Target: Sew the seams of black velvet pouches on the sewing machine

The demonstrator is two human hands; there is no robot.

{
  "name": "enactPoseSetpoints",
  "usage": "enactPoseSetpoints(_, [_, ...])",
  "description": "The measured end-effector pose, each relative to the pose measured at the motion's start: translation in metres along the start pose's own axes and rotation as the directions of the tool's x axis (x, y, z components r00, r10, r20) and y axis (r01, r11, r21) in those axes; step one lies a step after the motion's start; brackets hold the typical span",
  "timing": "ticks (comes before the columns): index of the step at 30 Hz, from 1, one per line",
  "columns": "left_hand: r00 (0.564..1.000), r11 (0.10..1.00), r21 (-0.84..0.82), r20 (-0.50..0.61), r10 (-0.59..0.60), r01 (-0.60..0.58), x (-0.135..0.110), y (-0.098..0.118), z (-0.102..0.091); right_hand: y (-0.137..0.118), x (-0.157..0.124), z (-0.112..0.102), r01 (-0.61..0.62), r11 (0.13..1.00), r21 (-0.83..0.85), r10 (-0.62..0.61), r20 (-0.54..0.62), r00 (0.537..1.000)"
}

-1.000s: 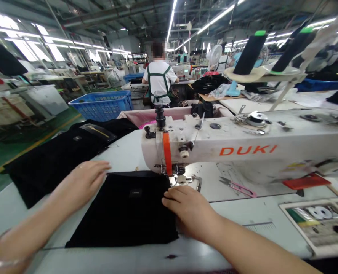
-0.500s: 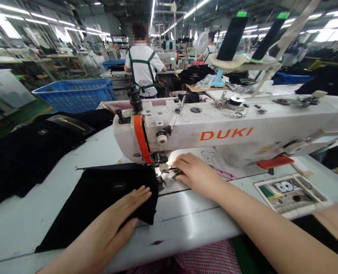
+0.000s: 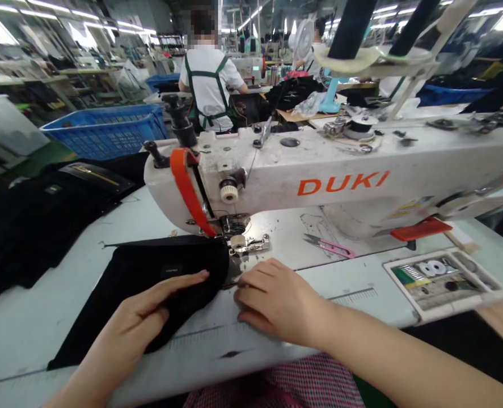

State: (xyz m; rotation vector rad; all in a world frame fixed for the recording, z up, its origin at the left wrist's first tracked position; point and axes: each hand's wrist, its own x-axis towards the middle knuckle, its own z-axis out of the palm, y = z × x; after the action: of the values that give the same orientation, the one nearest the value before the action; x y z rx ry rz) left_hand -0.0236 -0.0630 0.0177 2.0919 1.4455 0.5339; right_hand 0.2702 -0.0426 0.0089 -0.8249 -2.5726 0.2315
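Observation:
A black fabric piece [image 3: 136, 283] with a small dark label [image 3: 172, 270] lies on the sewing machine table, its far right edge by the presser foot [image 3: 238, 243]. My left hand [image 3: 144, 317] is on its right part, index finger stretched along the cloth. The other fingers are bent and partly hidden, with the fabric bunched at them. My right hand [image 3: 277, 300] is just right of the cloth edge, in front of the needle plate. Its fingers are curled together, tips low; what they hold, if anything, is hidden. Pink-handled thread snips [image 3: 334, 247] lie under the arm of the sewing machine [image 3: 268, 175].
Dark garments [image 3: 42, 215] are heaped on the left. Behind them stands a blue basket [image 3: 106, 133]. A tray of small parts [image 3: 442, 283] is set in the table at right. Thread cones [image 3: 353, 28] stand above the machine. A co-worker [image 3: 211, 85] is beyond, facing away.
My right hand has drawn back from the presser foot toward me. My left hand has gone from lying flat to bent fingers, and the cloth's near right corner has folded out of sight.

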Motion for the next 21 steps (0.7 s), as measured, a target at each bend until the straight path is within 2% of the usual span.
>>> enactPoseSetpoints(3, [0.999,0.999,-0.029,0.035,-0.04,0.041,0.006,0.015,0.001,-0.002,0.001,0.007,0.011,1.0,-0.011,-0.011,-0.004,1.0])
enactPoseSetpoints(6, [0.989,0.995,-0.013,-0.105,-0.1,0.099,0.003,0.02,0.007,-0.001,0.001,0.008,0.023,1.0,-0.013,-0.023,-0.03,0.999])
enactPoseSetpoints(9, [0.942,0.979,-0.007,-0.274,-0.196,0.202,-0.002,0.016,0.009,-0.003,0.001,0.006,0.058,0.998,-0.029,-0.06,-0.059,0.996])
enactPoseSetpoints(11, [0.927,0.97,0.006,-0.296,-0.23,0.242,-0.004,0.013,0.009,-0.005,0.001,0.005,0.093,0.995,-0.044,-0.097,-0.079,0.992])
enactPoseSetpoints(16, [0.924,0.971,0.079,-0.335,-0.187,0.225,-0.001,0.017,0.007,-0.009,0.003,0.004,0.18,0.98,-0.081,-0.188,-0.105,0.977])
enactPoseSetpoints(21, [0.939,0.964,0.207,-0.332,-0.09,0.166,0.002,0.016,0.001,-0.008,0.003,0.001,0.287,0.958,-0.016,-0.288,-0.101,0.952])
